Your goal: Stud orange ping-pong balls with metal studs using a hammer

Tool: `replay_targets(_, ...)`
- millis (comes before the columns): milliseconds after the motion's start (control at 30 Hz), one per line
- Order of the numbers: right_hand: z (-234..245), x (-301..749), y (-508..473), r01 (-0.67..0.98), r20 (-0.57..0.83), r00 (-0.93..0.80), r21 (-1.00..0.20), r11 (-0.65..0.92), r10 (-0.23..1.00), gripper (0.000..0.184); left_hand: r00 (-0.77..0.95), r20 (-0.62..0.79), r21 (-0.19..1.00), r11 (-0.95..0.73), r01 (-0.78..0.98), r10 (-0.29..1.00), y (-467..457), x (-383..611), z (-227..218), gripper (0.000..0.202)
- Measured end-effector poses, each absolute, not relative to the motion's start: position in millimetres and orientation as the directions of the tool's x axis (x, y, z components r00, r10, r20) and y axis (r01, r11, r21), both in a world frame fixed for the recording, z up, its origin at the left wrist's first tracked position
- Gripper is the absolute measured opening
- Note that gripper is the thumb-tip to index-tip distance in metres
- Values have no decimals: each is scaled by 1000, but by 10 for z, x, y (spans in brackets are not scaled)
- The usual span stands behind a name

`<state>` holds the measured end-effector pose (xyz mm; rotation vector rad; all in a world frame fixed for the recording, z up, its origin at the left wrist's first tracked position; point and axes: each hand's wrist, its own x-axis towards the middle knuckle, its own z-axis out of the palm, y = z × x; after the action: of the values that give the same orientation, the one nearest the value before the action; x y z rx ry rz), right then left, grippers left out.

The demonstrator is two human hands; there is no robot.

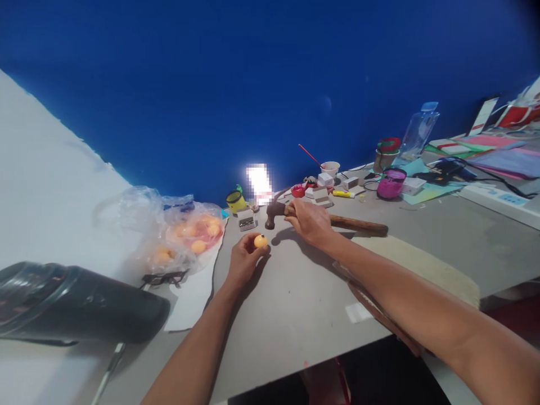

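In my left hand [244, 261] is a small orange ball [260, 242], like a table tennis ball, pinched between thumb and fingers just above the table. A small dark spot or piece shows on the ball's top; I cannot make out what it is. My right hand [311, 221] is closed around the wooden handle of a claw hammer [358, 225], close to its head. The hammer's dark metal head is held above and slightly right of the ball, apart from it. Beyond the ball lies an open small box [246, 221] of tiny dark metal pieces.
Left stand a plastic bag [185, 230] of orange balls and a large dark cylinder [84, 304]. At the back are a yellow cup [235, 201], small boxes [320, 196] and a magenta cup [391, 184]. A power strip [502, 202] and a clear bottle [419, 132] are right.
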<state>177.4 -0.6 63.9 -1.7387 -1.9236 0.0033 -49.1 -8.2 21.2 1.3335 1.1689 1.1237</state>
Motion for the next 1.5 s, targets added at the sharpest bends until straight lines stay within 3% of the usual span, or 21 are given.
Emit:
replay_targets(100, 663, 1715, -73, 913, 489, -50, -330, 238, 871, 26, 120, 39, 997, -47, 65, 992, -86, -490, 235, 46)
replay_targets(267, 636, 1649, -134, 912, 452, -122, -301, 279, 884, 22, 153, 36, 994, -51, 99, 988, -104, -486, 286, 42)
replay_targets(767, 611, 1632, -142, 915, 655, -100, -236, 328, 749, 17, 122, -52, 999, 53, -8, 991, -168, -454, 380, 45)
replay_targets(900, 586, 1614, -129, 907, 599, -149, -234, 350, 787, 17, 143, -65, 998, 67, -11, 988, -194, -439, 400, 40)
replay_targets(1067, 644, 1738, -73, 935, 568, -87, -238, 264, 818, 21, 137, -55, 998, 59, -22, 989, -187, -429, 370, 48)
replay_targets(1333, 598, 1774, -13, 968, 219, -72, -221, 121, 973, 24, 69, 23, 1000, -22, -21, 997, -83, -486, 231, 53)
replay_targets(1500, 522, 1760, 31, 980, 122, -82, -171, 102, 989, 30, 59, 12, 991, -4, -136, 998, -76, -475, 244, 42)
